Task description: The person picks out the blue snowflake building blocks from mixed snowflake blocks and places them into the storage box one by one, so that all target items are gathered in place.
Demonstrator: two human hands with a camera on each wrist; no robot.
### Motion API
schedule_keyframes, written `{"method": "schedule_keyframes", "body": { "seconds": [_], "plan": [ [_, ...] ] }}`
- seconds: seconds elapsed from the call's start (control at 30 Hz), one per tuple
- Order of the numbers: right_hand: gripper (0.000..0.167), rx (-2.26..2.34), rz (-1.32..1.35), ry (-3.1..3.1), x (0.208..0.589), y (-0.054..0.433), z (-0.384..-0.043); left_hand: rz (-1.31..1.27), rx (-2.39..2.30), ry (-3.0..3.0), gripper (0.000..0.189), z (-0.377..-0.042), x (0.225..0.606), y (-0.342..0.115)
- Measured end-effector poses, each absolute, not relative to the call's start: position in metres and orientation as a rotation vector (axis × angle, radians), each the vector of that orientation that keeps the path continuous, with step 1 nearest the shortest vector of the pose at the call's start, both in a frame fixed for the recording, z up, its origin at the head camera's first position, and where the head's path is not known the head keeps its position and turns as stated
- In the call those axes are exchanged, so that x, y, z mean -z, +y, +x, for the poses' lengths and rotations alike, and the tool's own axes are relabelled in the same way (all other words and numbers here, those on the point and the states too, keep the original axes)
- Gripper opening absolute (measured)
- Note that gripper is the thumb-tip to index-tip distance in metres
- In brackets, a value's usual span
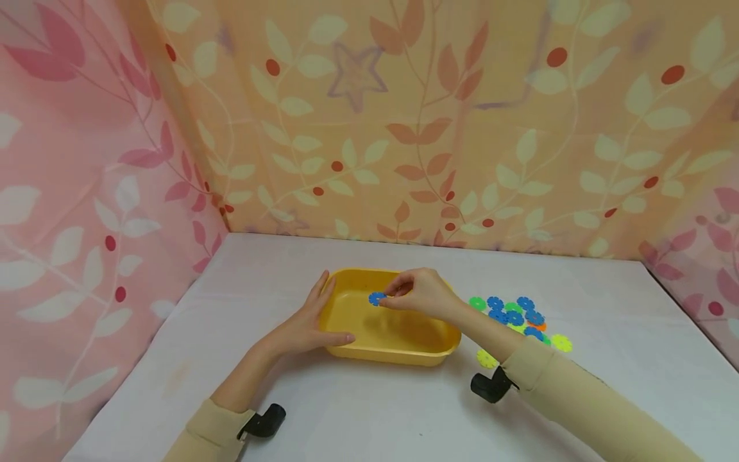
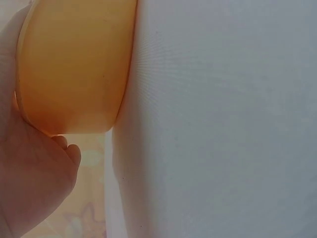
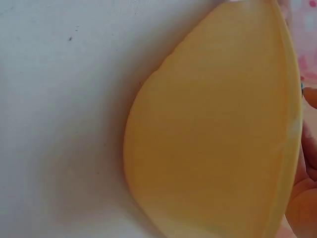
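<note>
A yellow plastic basin (image 1: pixel 383 356) stands on the white-covered table in the head view. My left hand (image 1: pixel 303 328) rests against its left end, fingers straight along that side and thumb across the front rim. The left wrist view shows this hand (image 2: pixel 34 178) beside the basin wall (image 2: pixel 74 69). Over the basin, my right hand (image 1: pixel 424 294) pinches a blue notched plastic disc (image 1: pixel 376 299) between thumb and fingers. In the right wrist view the basin's outer wall (image 3: pixel 213 129) hides most of that hand (image 3: pixel 304 198).
To the basin's right lies a loose pile of notched discs (image 1: pixel 514 317) in blue, green, yellow and orange. One yellow disc (image 1: pixel 487 359) lies nearer the front, by the right forearm. Patterned cloth (image 1: pixel 358 160) hangs behind the table and at both sides.
</note>
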State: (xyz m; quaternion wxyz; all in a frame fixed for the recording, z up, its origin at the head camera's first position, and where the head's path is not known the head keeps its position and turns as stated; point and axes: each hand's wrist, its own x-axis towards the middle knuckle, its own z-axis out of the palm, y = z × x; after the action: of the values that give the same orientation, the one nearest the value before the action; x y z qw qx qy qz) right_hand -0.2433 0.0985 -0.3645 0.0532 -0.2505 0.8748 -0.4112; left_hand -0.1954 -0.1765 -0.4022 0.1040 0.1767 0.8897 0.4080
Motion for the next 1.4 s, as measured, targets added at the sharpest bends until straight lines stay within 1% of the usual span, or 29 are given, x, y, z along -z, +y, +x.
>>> {"method": "schedule_keyframes", "body": {
  "seconds": [0.3,0.7,1.03,1.4],
  "plan": [
    [0.023,1.011,-0.850,2.665,0.373,0.071,-0.252,0.520,-1.199,2.626,0.121,-0.196,0.403,-0.176],
    [0.020,0.861,-0.940,2.686,0.388,0.063,-0.254,0.537,-1.224,2.606,0.120,-0.195,0.403,-0.176],
    [0.022,0.881,-0.912,2.726,0.396,0.058,-0.258,0.507,-1.210,2.615,0.120,-0.194,0.401,-0.176],
    [0.018,0.814,-0.886,2.691,0.388,0.057,-0.258,0.496,-1.221,2.611,0.121,-0.194,0.401,-0.175]
  ]
}}
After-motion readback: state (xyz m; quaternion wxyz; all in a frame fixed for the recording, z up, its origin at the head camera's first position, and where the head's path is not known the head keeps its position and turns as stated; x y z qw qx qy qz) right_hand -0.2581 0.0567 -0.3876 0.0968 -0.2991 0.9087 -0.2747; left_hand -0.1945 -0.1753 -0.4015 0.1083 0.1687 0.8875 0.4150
